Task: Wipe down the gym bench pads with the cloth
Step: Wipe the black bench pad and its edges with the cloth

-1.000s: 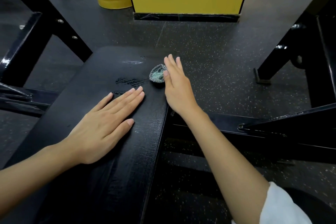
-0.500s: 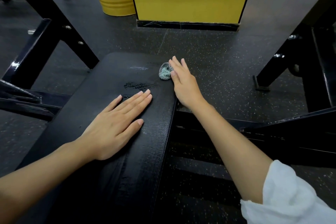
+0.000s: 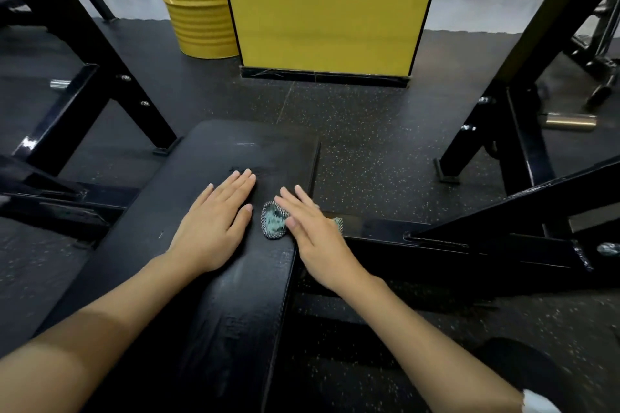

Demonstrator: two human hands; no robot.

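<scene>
Cloth on bench pad: both hands laid flat

Cloth: small, bunched, grey-green with a fine checked weave. It lies on the top of the bench pad, close to the pad's right edge. One fold shows to the left of the hand on it and a smaller corner shows to the right, at the edge.

Bench pad: long, black, glossy, with a cracked texture. It runs from the near edge of the view away from the person and ends in a rounded far corner.

Right hand: palm down on the cloth, fingers straight and close together, not curled round it. The hand presses the cloth to the pad and grips nothing.

Left hand: palm down on bare pad, just beside the cloth and not touching it. Fingers straight and together, thumb spread, holding nothing.

White sleeve: a small part shows on the right arm, at the lower right corner.

Surroundings: black steel bench frame to the right of the pad; black angled rack legs to the left; dark speckled rubber floor; yellow panel and ribbed yellow drum beyond the far end; steel peg at right.
</scene>
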